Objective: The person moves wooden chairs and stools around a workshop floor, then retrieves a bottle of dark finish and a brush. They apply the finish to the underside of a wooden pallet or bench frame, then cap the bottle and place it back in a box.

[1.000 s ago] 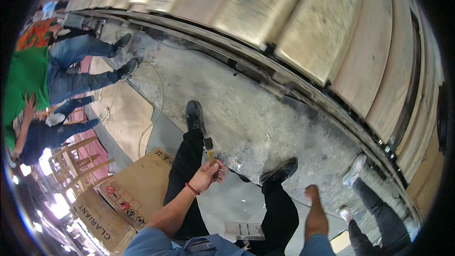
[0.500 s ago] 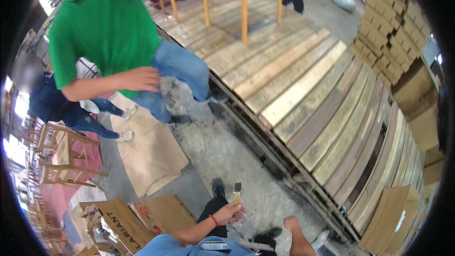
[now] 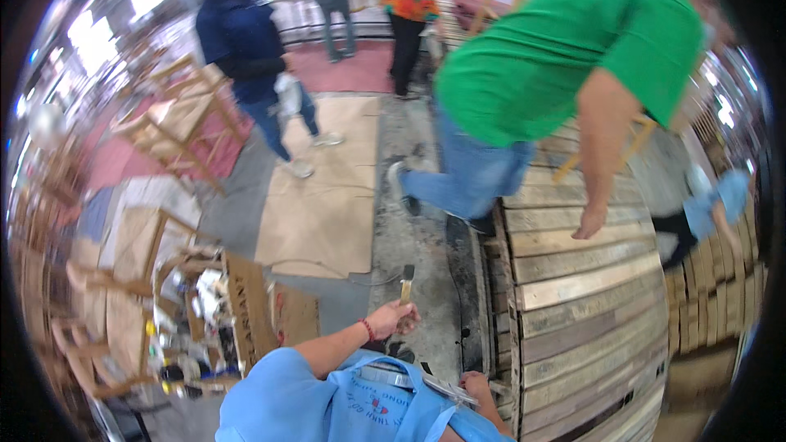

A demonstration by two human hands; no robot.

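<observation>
My left hand (image 3: 395,318), with a red bead bracelet at the wrist, is closed around the light wooden handle of a small brush (image 3: 405,285). The brush points up and away from me, its dark head at the top, and touches nothing else. Lower and to the right, my right hand (image 3: 474,385) hangs close to my body beside the slatted wooden platform (image 3: 573,327). Its fingers look curled in; whatever they may hold is hidden. Between my hands, a flat greyish thing sits at the front of my blue top.
Ahead, a person in green (image 3: 524,74) leans over the platform, one leg behind. Another in dark blue (image 3: 246,49) stands by a cardboard sheet (image 3: 319,221). At left are wooden chairs (image 3: 176,119) and an open carton (image 3: 246,311) of clutter. A cable crosses the floor.
My view has swung left, with more chairs and people showing. The person in green has crossed rightward and now bends over the platform. The brush stays in my left hand.
</observation>
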